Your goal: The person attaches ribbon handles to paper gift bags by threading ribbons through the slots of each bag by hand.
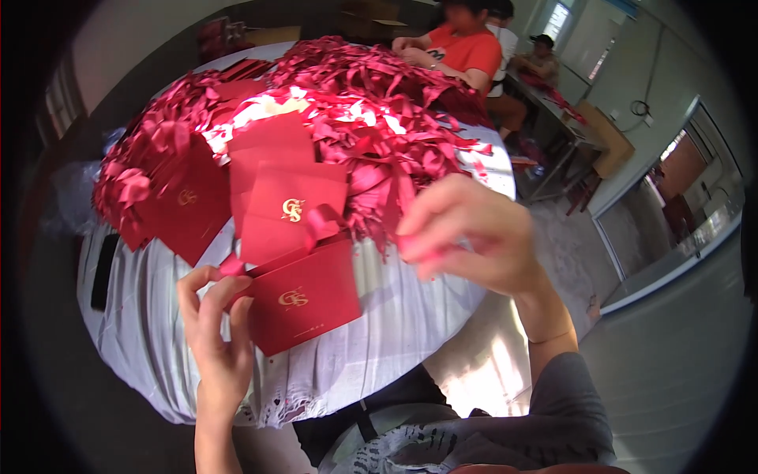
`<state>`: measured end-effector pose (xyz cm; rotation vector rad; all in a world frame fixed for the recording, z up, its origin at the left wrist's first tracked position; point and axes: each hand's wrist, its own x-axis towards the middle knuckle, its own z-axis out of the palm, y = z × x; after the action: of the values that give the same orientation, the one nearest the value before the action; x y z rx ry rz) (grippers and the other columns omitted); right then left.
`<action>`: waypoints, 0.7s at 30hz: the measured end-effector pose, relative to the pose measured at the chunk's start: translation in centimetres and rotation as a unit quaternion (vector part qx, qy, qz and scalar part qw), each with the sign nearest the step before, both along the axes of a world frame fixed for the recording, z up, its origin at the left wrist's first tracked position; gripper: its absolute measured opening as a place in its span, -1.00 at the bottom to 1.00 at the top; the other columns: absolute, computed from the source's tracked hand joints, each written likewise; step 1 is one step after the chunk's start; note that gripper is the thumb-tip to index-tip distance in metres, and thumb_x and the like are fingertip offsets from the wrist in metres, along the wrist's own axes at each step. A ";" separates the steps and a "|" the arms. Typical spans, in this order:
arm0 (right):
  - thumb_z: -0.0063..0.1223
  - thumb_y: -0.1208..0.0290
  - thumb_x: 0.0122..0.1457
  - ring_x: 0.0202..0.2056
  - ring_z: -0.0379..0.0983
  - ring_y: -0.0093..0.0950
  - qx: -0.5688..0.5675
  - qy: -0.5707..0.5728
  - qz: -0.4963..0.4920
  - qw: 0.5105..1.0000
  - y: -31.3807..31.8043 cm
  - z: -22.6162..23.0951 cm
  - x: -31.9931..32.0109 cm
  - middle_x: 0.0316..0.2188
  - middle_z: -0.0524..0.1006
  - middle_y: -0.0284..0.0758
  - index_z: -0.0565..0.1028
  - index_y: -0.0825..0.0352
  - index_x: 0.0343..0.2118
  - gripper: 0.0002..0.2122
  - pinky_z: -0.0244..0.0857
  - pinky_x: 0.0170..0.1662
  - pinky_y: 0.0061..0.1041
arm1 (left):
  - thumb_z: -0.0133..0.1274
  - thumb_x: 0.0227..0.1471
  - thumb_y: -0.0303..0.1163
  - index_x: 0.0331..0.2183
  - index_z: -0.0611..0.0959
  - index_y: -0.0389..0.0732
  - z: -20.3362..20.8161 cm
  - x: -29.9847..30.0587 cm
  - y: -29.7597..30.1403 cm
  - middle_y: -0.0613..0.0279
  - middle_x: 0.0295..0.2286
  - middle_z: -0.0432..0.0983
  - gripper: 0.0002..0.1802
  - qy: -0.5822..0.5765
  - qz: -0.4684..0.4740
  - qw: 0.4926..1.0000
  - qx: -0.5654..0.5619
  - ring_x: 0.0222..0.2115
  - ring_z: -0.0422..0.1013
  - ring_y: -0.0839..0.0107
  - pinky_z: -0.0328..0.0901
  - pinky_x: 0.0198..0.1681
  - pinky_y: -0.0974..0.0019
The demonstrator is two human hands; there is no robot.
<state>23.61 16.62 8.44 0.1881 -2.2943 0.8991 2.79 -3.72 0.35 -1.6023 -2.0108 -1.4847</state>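
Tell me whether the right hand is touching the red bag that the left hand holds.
No, the right hand is off to the right of the red bag, with white tablecloth showing between them.

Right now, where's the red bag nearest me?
In the head view, the bag is below and left of centre, over the table's near side; your left hand is at its left edge, stacked bags just beyond.
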 end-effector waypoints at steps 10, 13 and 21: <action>0.13 0.62 0.06 -0.50 0.55 -0.51 0.012 -0.012 -0.043 0.999 -5.4 -4.2 -5.7 -0.39 0.56 -0.22 0.45 0.44 -0.19 -0.77 0.37 -0.47 -0.56 | 0.12 -0.24 -0.72 -0.28 0.58 -0.19 1.0 0.3 -0.3 0.10 -0.28 0.29 -0.63 0.085 0.036 0.996 -0.006 -0.23 0.24 0.17 0.19 -0.15 0.18; 0.15 0.61 0.04 -0.52 0.54 -0.47 0.042 -0.047 -0.065 0.996 -5.5 -5.6 -6.8 -0.39 0.55 -0.21 0.45 0.44 -0.21 -0.77 0.37 -0.48 -0.55 | 0.17 -0.31 -0.65 -0.31 0.57 -0.14 1.1 0.2 -0.4 0.21 -0.33 0.37 -0.62 0.183 0.055 0.982 -0.006 -0.30 0.26 0.22 0.13 -0.21 0.22; 0.15 0.62 0.02 -0.51 0.54 -0.45 0.047 -0.040 -0.053 0.997 -5.8 -5.5 -6.6 -0.43 0.55 -0.22 0.46 0.46 -0.25 -0.79 0.38 -0.47 -0.54 | 0.20 -0.30 -0.58 -0.37 0.55 -0.20 3.5 -0.4 -1.2 0.19 -0.33 0.38 -0.69 0.215 0.029 0.975 -0.058 -0.36 0.27 0.23 0.14 -0.28 0.21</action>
<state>17.04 10.87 2.93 0.0705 -2.3989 0.7576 2.42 -4.93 3.84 -1.7108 -1.8988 -0.9121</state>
